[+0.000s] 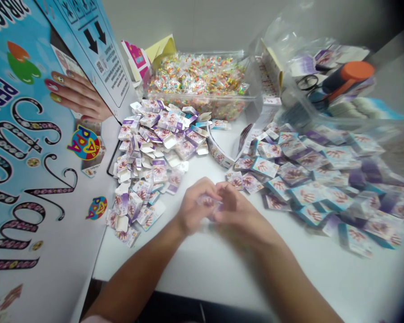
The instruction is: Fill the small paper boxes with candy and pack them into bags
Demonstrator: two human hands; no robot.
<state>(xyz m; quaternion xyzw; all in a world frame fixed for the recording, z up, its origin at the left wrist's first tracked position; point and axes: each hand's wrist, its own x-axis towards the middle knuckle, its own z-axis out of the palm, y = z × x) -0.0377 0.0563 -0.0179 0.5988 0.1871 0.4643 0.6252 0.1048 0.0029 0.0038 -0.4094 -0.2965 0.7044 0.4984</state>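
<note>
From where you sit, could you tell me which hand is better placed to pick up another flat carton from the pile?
Probably the right hand: the flat cartons lie just beyond it on its own side. The left hand is nearer the assembled boxes. Both hands share a grip on one small box.

Both forearms bare, coming in from bottom edge & converging at centre. Left hand (pixel 195 204) curled, fingers bent inward, knuckles up; right hand (pixel 239 211) fingers bent likewise, fingertips meeting the left's. Wrists roughly level, hands touching, blurred.
</note>
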